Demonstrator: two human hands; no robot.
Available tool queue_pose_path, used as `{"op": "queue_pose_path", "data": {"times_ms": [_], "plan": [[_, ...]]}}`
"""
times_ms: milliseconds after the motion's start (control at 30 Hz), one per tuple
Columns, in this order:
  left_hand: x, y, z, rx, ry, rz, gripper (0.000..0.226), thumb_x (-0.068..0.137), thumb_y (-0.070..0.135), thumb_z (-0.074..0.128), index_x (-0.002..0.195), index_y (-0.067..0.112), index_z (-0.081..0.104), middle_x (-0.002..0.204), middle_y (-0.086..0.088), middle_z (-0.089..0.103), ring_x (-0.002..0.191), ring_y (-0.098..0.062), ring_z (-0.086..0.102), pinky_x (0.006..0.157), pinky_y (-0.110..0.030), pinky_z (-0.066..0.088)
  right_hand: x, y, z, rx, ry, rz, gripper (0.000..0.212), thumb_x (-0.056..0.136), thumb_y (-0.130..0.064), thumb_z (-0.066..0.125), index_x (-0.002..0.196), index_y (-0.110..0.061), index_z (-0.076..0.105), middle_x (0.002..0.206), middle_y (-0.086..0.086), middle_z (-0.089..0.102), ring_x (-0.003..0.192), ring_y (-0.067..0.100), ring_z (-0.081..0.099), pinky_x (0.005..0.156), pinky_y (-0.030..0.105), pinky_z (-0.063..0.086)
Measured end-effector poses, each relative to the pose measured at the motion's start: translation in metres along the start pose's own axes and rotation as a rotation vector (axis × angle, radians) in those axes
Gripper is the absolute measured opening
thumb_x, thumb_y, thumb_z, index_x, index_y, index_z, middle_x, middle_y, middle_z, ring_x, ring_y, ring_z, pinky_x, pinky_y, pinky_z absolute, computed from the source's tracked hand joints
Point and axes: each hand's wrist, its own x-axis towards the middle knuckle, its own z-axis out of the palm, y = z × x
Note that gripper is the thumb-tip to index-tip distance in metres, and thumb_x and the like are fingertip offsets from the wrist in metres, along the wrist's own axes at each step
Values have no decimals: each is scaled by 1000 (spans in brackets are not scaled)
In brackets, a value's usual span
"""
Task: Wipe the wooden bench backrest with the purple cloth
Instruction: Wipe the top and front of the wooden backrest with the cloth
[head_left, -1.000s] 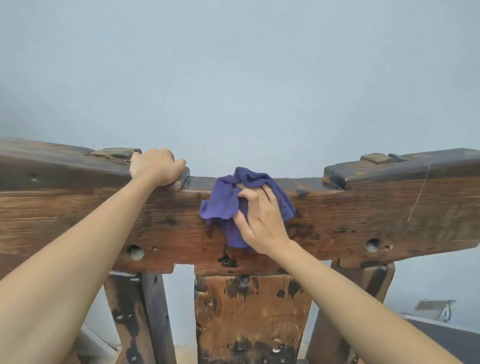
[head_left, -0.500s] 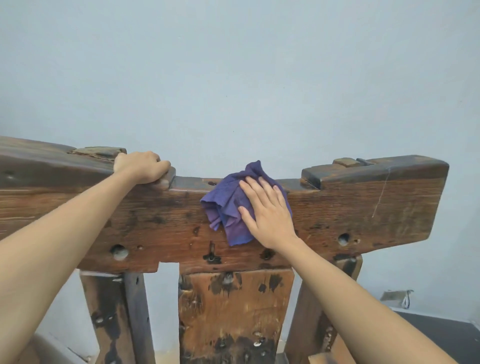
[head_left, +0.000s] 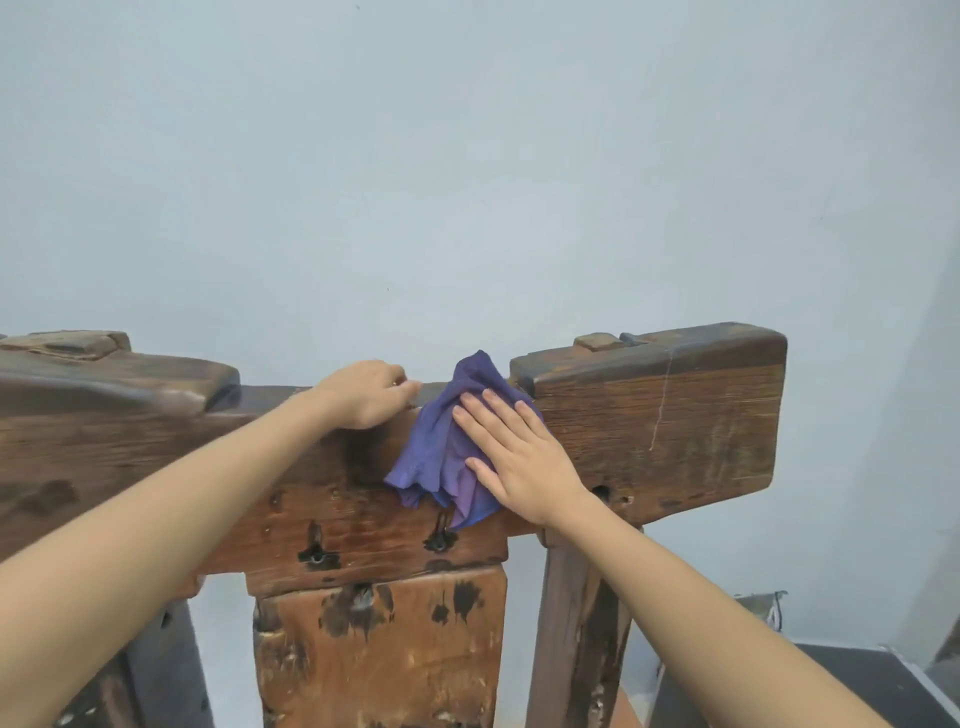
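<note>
cloth (head_left: 441, 457): purple-blue, a bit pinker low down under the right hand (head_left: 519, 462)
backrest rail (head_left: 675, 431): brown wood with thin lines, darker on top, one pale scratch to the right of the right hand
wood under the left hand (head_left: 363, 395): very dark brown, nearly black
middle board (head_left: 384, 649): orange-brown with black blotches, below both hands
post (head_left: 576, 623): dark brown, below the right hand
wall (head_left: 467, 182): plain pale blue-grey, above both hands

Head view, close, facing bench backrest (head_left: 649, 431)
</note>
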Motion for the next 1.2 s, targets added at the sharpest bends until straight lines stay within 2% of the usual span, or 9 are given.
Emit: {"op": "queue_pose_path", "data": {"times_ms": [100,333,467,667,800,933,1000,1100,1200], "plan": [[27,64,24,-23,-45,79,35,104,37,28,90,14,49,118,-22,63,108,-34,55,80,-35,32,-19,27,1,-66,30,-32,63,106,-47,43,162,-26,24,168,-5,29,157,16,25,127,42,21],[61,86,46,-38,33,-36,45,101,56,26,97,14,43,115,-20,63,100,-35,56,81,-42,40,-93,91,13,-92,-5,85,53,104,-43,41,150,-18,52,151,3,57,138,25,55,122,41,27],[63,88,61,59,222,-136,56,95,66,21,98,15,43,111,-16,66,99,-36,60,76,-44,42,-130,133,12,-52,19,245,53,102,-42,43,146,-16,56,146,6,61,133,31,59,120,44,29],[71,94,54,204,-14,-209,86,83,75,9,133,22,54,134,-11,55,128,-32,45,98,-49,40,-152,212,-7,168,148,721,55,100,-33,43,149,-11,38,152,14,46,143,35,39,119,54,30],[72,96,55,201,-49,-202,87,82,73,6,129,20,56,134,-9,58,123,-33,49,97,-48,41,-153,258,-11,462,407,1146,45,86,-18,53,130,-15,46,127,12,57,109,32,58,89,45,50],[72,96,57,148,-13,-234,76,91,72,15,115,15,59,128,-9,62,117,-31,56,89,-44,42,-158,248,19,761,268,1610,36,97,-14,55,127,6,60,129,28,63,124,44,58,101,45,43],[70,97,58,171,30,-228,75,91,72,15,111,16,60,124,-9,63,114,-31,57,87,-44,43,-156,231,28,742,253,1635,32,105,-9,48,129,8,60,134,29,60,130,44,52,108,42,32],[70,98,60,199,53,-229,74,91,73,14,107,18,61,118,-9,65,108,-31,59,88,-45,46,-136,188,31,729,317,1669,27,106,-9,46,125,5,62,131,27,62,127,42,53,108,42,34],[69,102,61,208,52,-249,75,91,72,14,112,17,61,120,-8,65,109,-31,59,87,-44,46,-119,117,34,877,222,1599,14,103,-8,53,104,-5,67,108,23,66,120,43,58,103,43,39]]}}
